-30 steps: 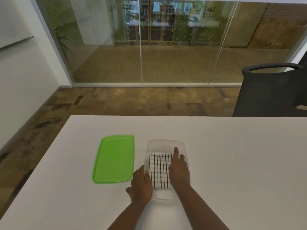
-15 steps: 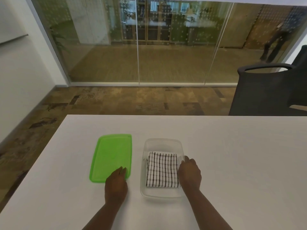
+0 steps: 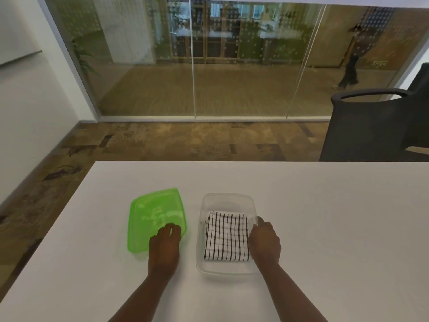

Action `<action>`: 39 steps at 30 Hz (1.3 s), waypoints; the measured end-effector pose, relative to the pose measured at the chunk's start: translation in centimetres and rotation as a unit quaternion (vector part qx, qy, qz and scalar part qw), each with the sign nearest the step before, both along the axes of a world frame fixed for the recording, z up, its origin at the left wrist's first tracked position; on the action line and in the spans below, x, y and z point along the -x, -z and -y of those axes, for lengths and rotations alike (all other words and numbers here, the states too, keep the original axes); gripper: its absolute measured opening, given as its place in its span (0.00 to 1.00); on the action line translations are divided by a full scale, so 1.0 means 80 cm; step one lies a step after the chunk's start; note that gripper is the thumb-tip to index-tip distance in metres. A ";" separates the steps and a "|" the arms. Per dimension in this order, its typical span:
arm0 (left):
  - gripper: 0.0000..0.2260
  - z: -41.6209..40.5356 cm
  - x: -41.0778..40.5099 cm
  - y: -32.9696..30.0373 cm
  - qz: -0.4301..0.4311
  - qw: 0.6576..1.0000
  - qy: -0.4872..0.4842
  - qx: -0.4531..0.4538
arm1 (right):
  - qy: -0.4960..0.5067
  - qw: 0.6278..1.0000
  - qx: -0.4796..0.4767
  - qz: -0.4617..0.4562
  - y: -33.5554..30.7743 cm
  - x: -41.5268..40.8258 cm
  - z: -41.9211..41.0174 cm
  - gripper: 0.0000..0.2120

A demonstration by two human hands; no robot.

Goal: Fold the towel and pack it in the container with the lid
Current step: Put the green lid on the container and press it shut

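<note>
L hand seemingly gripping lid; towel in container

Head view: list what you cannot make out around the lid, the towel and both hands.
- Green lid: motion-blurred; the left hand covers its near right corner, so the grip and any lift off the table are unclear.
- Right hand: its fingertips sit at the clear container's right wall; whether they grip it cannot be told.
- Checked towel: only the top layer shows; the fold count is hidden.
</note>
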State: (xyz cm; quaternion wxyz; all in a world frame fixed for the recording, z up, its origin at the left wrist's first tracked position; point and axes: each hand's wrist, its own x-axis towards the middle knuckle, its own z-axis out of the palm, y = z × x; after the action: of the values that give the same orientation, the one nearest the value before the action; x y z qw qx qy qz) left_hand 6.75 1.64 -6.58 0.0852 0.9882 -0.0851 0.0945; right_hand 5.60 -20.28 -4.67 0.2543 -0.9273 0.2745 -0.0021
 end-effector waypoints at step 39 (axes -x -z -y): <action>0.23 0.078 0.005 -0.082 -0.275 0.753 -0.015 0.598 | 0.128 0.887 -0.420 0.144 -0.049 0.008 0.011 0.18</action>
State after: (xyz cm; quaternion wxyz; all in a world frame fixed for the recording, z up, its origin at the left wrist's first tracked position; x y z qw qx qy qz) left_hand 6.36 -4.60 -0.03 0.6771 0.7200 0.0307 -0.1489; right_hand 4.93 -21.12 -0.73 0.6543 -0.6801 0.3265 -0.0526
